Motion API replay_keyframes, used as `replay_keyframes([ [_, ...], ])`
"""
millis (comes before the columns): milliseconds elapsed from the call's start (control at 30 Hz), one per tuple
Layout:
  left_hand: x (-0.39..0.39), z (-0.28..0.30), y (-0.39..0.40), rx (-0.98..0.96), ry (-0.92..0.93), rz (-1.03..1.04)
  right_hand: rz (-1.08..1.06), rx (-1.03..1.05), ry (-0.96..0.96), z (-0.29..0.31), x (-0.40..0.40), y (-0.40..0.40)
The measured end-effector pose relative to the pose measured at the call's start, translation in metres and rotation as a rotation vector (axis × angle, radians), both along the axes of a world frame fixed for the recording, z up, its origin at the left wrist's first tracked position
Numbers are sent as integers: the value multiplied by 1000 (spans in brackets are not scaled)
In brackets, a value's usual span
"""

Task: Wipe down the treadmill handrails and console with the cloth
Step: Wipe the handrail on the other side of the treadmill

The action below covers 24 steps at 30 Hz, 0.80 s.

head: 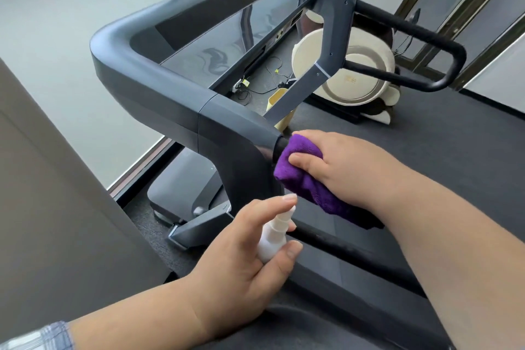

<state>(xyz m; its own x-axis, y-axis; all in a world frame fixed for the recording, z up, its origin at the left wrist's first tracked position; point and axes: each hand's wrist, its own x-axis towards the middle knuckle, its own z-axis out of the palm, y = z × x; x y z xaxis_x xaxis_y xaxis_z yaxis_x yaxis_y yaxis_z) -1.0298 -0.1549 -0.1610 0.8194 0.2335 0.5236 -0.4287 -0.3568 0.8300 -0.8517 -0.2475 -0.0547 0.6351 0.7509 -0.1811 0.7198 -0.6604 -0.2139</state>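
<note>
Gripping the purple cloth at centre frame, the right hand wraps it round the near handrail just where the rail leaves the grey frame, thumb pressed on top and fingers curled under the fabric. Below it, at lower centre, the left hand holds a small white spray bottle, fingers curled round the body and the forefinger resting on the nozzle top, which points toward the cloth's trailing end. That end hangs down along the rail. Higher up, the glossy console panel slopes across the middle of the frame, and the far handrail loops out at upper right; a cream machine stands behind it. The step in hand looks like wiping the near rail at its joint, with a spray perhaps ready to wet the cloth or rail. Next, I judge, the cloth needs sliding along the rail toward the lower right with the grip kept snug, then moving on to the console and far rail, which show no cloth on them now.
</note>
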Motion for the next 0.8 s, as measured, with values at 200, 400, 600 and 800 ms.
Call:
replay_keyframes([
  [200,1,3,-7,13,-4,-17,12,-28,76,4,5,18],
  [400,1,3,-6,-2,-10,9,-147,-100,215,14,20,-30],
  [600,1,2,-5,-50,23,30,-103,-53,166,5,18,12],
  [800,9,4,-14,11,8,12,-65,-76,255,6,25,14],
])
